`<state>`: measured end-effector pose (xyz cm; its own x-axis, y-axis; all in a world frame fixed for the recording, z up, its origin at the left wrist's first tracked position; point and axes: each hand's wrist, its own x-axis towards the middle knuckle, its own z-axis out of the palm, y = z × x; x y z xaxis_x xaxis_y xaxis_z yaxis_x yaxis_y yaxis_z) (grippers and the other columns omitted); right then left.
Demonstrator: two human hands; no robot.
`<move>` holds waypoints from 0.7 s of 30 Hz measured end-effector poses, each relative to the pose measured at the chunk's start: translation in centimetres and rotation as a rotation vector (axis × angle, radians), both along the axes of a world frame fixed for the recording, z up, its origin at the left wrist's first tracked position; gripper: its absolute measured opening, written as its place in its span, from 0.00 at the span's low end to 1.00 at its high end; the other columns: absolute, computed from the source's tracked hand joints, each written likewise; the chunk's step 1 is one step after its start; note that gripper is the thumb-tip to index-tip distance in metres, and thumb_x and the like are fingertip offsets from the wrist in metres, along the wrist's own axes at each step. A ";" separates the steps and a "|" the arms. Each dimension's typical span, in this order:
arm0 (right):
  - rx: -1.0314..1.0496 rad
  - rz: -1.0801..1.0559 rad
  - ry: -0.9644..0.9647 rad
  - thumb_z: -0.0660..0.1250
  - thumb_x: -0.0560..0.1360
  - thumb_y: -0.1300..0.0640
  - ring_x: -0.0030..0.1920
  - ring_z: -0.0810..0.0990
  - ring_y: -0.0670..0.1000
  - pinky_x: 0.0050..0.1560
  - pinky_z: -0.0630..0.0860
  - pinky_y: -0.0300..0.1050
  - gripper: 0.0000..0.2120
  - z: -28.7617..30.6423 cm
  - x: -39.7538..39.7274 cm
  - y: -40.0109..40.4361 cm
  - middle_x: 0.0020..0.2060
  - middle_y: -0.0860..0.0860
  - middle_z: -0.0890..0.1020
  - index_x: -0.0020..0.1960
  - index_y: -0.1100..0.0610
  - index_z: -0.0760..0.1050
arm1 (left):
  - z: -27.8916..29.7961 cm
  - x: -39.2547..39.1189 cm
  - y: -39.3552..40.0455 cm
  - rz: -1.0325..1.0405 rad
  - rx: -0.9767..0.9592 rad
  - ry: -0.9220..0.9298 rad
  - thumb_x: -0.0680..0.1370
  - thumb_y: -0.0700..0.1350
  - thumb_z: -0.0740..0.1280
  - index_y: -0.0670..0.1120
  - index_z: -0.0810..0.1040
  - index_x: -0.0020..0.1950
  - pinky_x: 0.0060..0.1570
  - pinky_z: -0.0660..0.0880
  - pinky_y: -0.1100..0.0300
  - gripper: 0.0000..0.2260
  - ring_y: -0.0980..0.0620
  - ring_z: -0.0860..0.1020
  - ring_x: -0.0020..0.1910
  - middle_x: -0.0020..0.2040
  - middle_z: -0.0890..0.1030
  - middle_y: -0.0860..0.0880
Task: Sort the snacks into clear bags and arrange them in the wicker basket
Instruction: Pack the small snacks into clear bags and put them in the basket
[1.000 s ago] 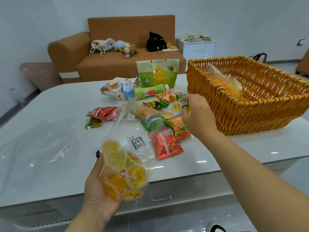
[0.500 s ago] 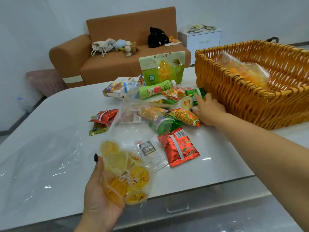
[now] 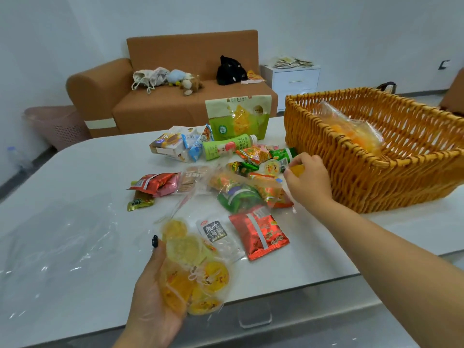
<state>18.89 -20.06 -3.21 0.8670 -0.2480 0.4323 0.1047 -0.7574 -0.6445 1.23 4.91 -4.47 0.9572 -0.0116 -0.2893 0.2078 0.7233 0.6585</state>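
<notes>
Right hand pinches orange jelly cup, apparently. Left hand cradles clear bag, fingers curled; hold mouth wide, drop cup in.

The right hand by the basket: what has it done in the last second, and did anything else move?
The right hand reached into the snack pile, then drew back pinching a small orange jelly cup. The left hand holds the clear bag of jelly cups as before; the wicker basket and its filled bag stayed put.
</notes>
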 end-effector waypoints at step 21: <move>0.021 1.065 1.175 0.65 0.77 0.61 0.29 0.78 0.45 0.28 0.74 0.33 0.12 13.4 -8.4 2.4 0.36 0.55 0.82 0.55 0.69 0.77 | 0.0 -0.9 -0.4 0.070 0.098 0.084 0.70 0.57 0.66 0.44 0.78 0.65 0.47 0.81 0.44 0.27 0.39 0.84 0.50 0.54 0.84 0.39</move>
<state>10.54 -17.67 10.15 0.4755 0.6687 -0.5716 0.0161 -0.6562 -0.7544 0.31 4.46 -4.48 0.9268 0.0866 -0.3653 0.2167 0.6712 0.7089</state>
